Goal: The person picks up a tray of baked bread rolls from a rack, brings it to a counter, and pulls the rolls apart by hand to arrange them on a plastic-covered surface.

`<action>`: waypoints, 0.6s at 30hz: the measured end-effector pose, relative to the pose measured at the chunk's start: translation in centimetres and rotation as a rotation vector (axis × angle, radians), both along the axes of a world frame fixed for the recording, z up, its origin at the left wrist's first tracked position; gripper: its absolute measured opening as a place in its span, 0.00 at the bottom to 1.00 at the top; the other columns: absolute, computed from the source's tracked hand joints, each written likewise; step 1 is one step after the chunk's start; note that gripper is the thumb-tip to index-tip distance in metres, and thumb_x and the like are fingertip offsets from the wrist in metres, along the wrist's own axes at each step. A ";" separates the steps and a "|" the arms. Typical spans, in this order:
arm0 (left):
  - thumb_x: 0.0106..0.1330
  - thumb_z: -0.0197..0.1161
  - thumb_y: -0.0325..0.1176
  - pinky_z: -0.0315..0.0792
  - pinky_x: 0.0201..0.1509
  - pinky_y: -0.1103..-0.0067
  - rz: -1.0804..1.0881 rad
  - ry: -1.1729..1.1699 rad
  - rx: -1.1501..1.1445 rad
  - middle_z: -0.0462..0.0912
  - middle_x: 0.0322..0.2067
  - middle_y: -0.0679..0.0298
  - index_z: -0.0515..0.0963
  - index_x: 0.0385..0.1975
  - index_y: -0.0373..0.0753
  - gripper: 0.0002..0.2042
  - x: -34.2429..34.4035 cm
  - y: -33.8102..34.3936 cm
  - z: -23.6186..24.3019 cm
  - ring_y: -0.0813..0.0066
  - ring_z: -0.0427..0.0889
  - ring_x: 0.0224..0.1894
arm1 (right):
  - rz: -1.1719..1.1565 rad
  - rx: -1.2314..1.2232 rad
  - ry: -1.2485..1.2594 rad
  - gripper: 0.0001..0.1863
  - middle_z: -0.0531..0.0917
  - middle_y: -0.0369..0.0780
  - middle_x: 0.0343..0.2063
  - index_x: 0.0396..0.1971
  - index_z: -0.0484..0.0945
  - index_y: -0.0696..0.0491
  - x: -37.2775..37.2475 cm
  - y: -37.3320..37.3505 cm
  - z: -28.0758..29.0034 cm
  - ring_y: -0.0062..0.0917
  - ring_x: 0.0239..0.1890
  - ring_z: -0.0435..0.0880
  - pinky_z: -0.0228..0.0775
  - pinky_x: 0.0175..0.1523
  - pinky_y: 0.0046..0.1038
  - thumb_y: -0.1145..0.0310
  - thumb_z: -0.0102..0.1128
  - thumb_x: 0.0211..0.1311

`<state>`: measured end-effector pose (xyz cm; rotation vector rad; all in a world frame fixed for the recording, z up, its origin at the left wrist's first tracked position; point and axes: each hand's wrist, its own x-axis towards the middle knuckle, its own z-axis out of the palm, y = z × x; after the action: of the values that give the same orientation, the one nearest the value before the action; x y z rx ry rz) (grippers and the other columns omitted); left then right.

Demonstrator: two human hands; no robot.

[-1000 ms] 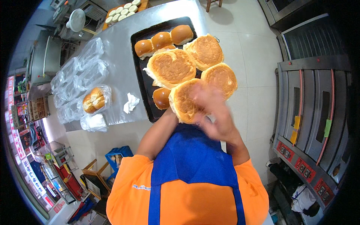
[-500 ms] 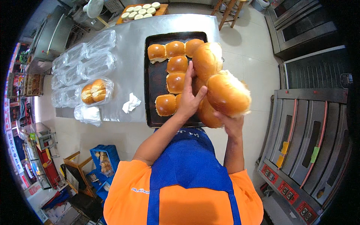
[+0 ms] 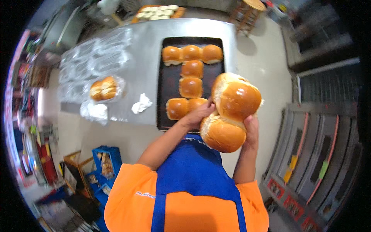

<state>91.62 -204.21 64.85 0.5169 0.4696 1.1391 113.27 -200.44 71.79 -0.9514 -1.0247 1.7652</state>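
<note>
Between my two hands I hold a clump of golden buns (image 3: 237, 100) above the tray's near right corner. Two large glossy domes show, joined at pale torn sides; any buns behind them are hidden. My left hand (image 3: 201, 115) grips the left side, its fingers partly behind the bread. On the right, my right hand (image 3: 251, 129) supports the clump with its fingers mostly hidden. Below lies a dark baking tray (image 3: 170, 83) with several more buns (image 3: 191, 87), a row at the far end, two down the middle and some at the near end.
The tray rests on a metal table (image 3: 141, 73). Left of it are crumpled white paper (image 3: 142, 103), a bagged bun pack (image 3: 103, 89) and several clear plastic bags (image 3: 96, 54). Pale dough rounds (image 3: 156, 13) sit beyond. Deck ovens (image 3: 309, 150) stand at right, blue crates (image 3: 106, 162) at lower left.
The held buns have come toward me and turned, baring the tray's right side and its far right bun. My left hand has shifted from their upper left side to lower down. The view has shifted slightly.
</note>
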 end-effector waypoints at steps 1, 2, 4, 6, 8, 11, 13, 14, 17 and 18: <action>0.72 0.60 0.60 0.74 0.69 0.65 0.025 -0.027 -0.143 0.73 0.67 0.56 0.57 0.75 0.41 0.40 0.0 -0.2 -0.2 0.64 0.75 0.67 | -0.035 0.090 -0.201 0.42 0.83 0.41 0.51 0.64 0.73 0.58 0.0 0.5 0.1 0.28 0.52 0.82 0.77 0.56 0.32 0.44 0.74 0.60; 0.73 0.56 0.63 0.72 0.70 0.65 0.034 -0.114 -0.207 0.70 0.70 0.55 0.57 0.76 0.41 0.41 -0.1 -0.7 -0.3 0.63 0.73 0.69 | -0.055 0.203 -0.345 0.37 0.84 0.41 0.48 0.63 0.74 0.60 -0.2 1.0 0.0 0.26 0.50 0.82 0.76 0.53 0.30 0.47 0.71 0.65; 0.71 0.54 0.67 0.70 0.72 0.67 0.099 -0.214 -0.230 0.68 0.71 0.54 0.57 0.76 0.41 0.43 0.0 -1.2 -0.3 0.62 0.71 0.71 | -0.249 0.362 -0.341 0.24 0.85 0.43 0.44 0.60 0.74 0.63 -1.0 1.1 -0.7 0.26 0.47 0.82 0.74 0.56 0.32 0.59 0.58 0.76; 0.69 0.60 0.65 0.73 0.69 0.67 0.286 -0.260 -0.031 0.74 0.65 0.56 0.60 0.73 0.41 0.42 0.1 -1.5 -0.3 0.65 0.76 0.66 | -0.351 0.355 -0.021 0.39 0.81 0.49 0.54 0.68 0.66 0.60 -2.2 -0.1 -1.8 0.35 0.58 0.79 0.65 0.67 0.40 0.45 0.59 0.71; 0.69 0.62 0.63 0.69 0.71 0.66 0.520 -0.187 0.048 0.68 0.67 0.57 0.51 0.75 0.43 0.44 0.1 -1.8 -0.1 0.64 0.69 0.70 | -0.327 0.482 -0.065 0.55 0.70 0.50 0.67 0.75 0.53 0.57 -3.8 -2.3 -3.1 0.40 0.70 0.68 0.54 0.75 0.44 0.31 0.60 0.62; 0.58 0.75 0.62 0.65 0.73 0.66 0.730 0.349 0.018 0.67 0.68 0.57 0.51 0.73 0.38 0.53 -0.8 -2.4 0.6 0.66 0.67 0.70 | -0.173 0.581 -0.165 0.74 0.44 0.45 0.79 0.80 0.35 0.53 -6.7 -5.1 -4.5 0.37 0.80 0.49 0.42 0.81 0.47 0.18 0.61 0.48; 0.45 0.82 0.64 0.59 0.76 0.64 0.590 0.575 0.048 0.62 0.71 0.55 0.49 0.74 0.35 0.64 -2.4 -3.4 1.5 0.64 0.61 0.74 | -0.300 0.635 -0.190 0.67 0.53 0.47 0.77 0.79 0.43 0.56 -8.3 -5.1 -5.4 0.38 0.77 0.58 0.51 0.78 0.47 0.24 0.63 0.55; 0.41 0.84 0.64 0.54 0.78 0.63 0.620 0.813 0.184 0.57 0.74 0.53 0.45 0.76 0.36 0.68 -3.4 -3.9 2.1 0.62 0.56 0.76 | -0.294 0.557 -0.104 0.61 0.60 0.48 0.74 0.77 0.49 0.58 -8.7 -4.5 -5.5 0.38 0.74 0.63 0.57 0.76 0.46 0.28 0.63 0.58; 0.36 0.83 0.66 0.48 0.81 0.63 0.891 0.457 0.394 0.46 0.78 0.50 0.36 0.79 0.37 0.76 -9.3 -5.8 3.8 0.58 0.47 0.80 | -0.038 0.322 0.091 0.48 0.74 0.48 0.64 0.69 0.63 0.62 -10.4 -2.6 -5.8 0.39 0.65 0.76 0.69 0.69 0.43 0.37 0.65 0.64; 0.35 0.82 0.67 0.47 0.81 0.63 0.940 0.373 0.402 0.44 0.78 0.50 0.34 0.79 0.37 0.78 -12.0 -6.5 4.2 0.57 0.45 0.81 | 0.014 0.276 0.099 0.49 0.74 0.48 0.64 0.69 0.63 0.62 -11.3 -2.1 -5.8 0.39 0.65 0.76 0.69 0.69 0.43 0.37 0.65 0.64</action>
<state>79.67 -210.76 69.10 0.9097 0.8591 2.0758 101.94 -202.52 66.03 -0.6798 -1.1763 1.6141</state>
